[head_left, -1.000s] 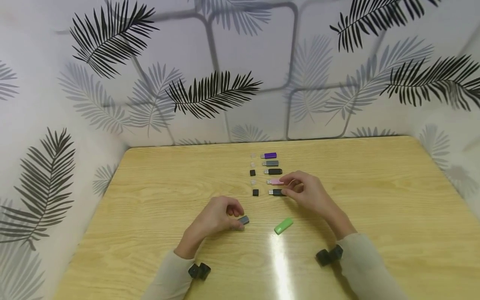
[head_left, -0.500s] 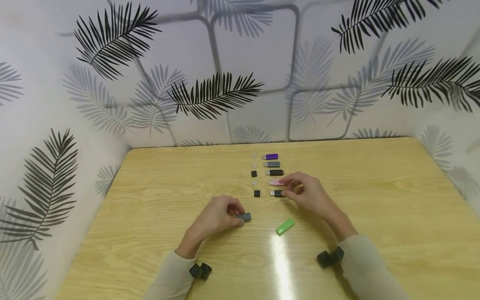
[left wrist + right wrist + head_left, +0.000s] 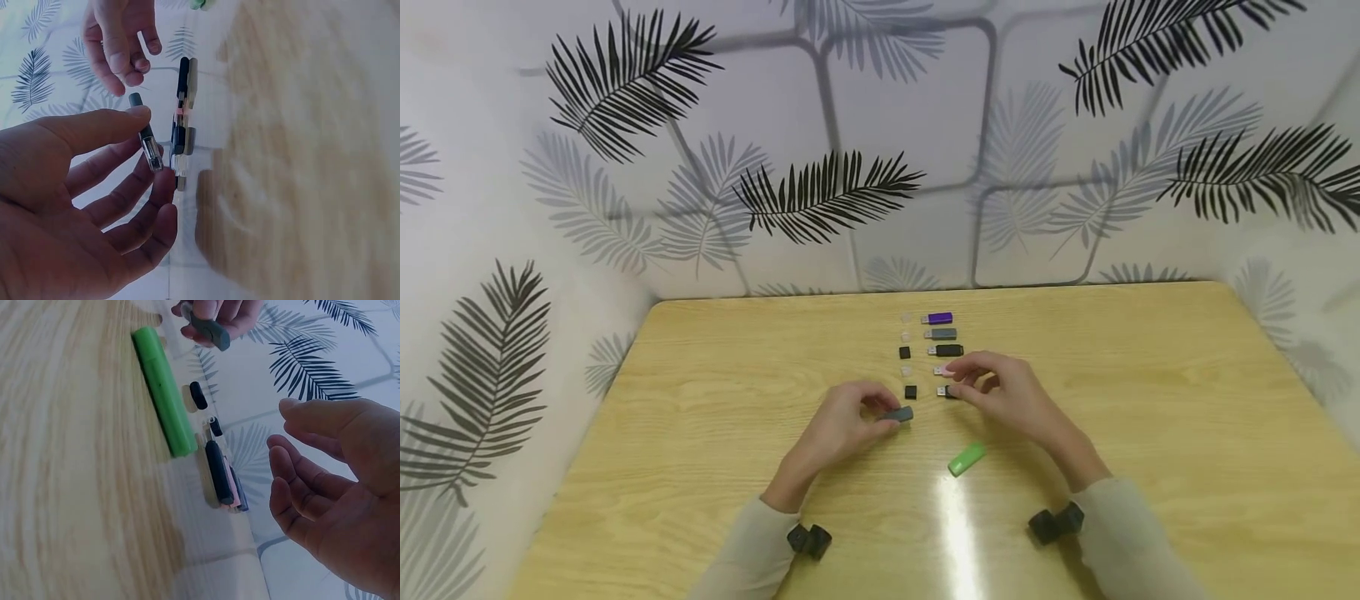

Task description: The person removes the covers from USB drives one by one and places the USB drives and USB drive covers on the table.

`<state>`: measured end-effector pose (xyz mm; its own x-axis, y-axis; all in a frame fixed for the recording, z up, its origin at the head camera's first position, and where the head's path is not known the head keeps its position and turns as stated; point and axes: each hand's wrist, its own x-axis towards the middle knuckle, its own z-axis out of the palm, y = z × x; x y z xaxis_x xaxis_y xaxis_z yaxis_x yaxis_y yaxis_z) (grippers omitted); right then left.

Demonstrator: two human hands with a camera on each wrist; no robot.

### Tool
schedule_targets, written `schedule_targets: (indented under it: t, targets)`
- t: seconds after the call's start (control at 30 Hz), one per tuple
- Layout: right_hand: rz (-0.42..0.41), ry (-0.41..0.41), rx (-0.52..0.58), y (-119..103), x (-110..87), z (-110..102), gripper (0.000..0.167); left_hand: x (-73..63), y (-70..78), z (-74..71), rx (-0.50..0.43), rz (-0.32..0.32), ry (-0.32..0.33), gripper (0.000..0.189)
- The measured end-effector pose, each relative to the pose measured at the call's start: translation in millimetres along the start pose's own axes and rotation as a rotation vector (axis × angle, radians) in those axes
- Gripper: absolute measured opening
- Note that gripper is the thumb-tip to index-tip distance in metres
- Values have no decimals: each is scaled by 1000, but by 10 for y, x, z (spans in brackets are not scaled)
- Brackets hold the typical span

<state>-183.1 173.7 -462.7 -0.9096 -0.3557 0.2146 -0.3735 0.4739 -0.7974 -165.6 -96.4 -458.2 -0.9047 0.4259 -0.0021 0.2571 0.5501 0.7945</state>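
My left hand (image 3: 850, 421) pinches a grey USB flash drive (image 3: 144, 127) between thumb and fingers, held above the table. A transparent cap (image 3: 150, 153) shows at the drive's lower end in the left wrist view. My right hand (image 3: 1007, 396) hovers over the near end of a row of uncapped flash drives, fingers loosely bent with nothing between them. Below it lies a black flash drive (image 3: 217, 472), partly hidden by the fingers in the head view, with a pink flash drive (image 3: 940, 371) just beyond. A green flash drive (image 3: 966, 459) lies nearer, between the wrists.
Farther along the row lie another black flash drive (image 3: 950, 351), a grey one (image 3: 944, 334) and a purple one (image 3: 940, 318). Left of them runs a column of caps, including a near black cap (image 3: 911, 392) and a farther black cap (image 3: 905, 352), others transparent. A patterned cloth (image 3: 910, 225) stands behind the table.
My left hand has lifted the grey flash drive and carried it forward and to the right. The right hand has shifted slightly left. The green flash drive stays in place.
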Motion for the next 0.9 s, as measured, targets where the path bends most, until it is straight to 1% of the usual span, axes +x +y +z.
schedule_targets:
  t: [0.1, 0.2, 0.33, 0.5, 0.7, 0.9]
  targets:
    - [-6, -1, 8, -27, 0, 23, 21, 38, 7, 7, -18, -13, -6, 12]
    - [-18, -3, 19, -53, -5, 52, 21, 85, 13, 11, -29, -8, 3, 12]
    - [-45, 6, 47, -72, -13, 78, 23, 166, 44, 12, -51, 18, 25, 12]
    - [-79, 33, 80, -84, -13, 84, 23, 262, 123, 11, -72, 47, 27, 11]
    - [-89, 39, 70, -85, -10, 80, 22, 376, 222, 19, -88, 98, 20, 10]
    - [-105, 80, 56, -86, -2, 59, 21, 445, 292, 9, -106, 108, 2, 8]
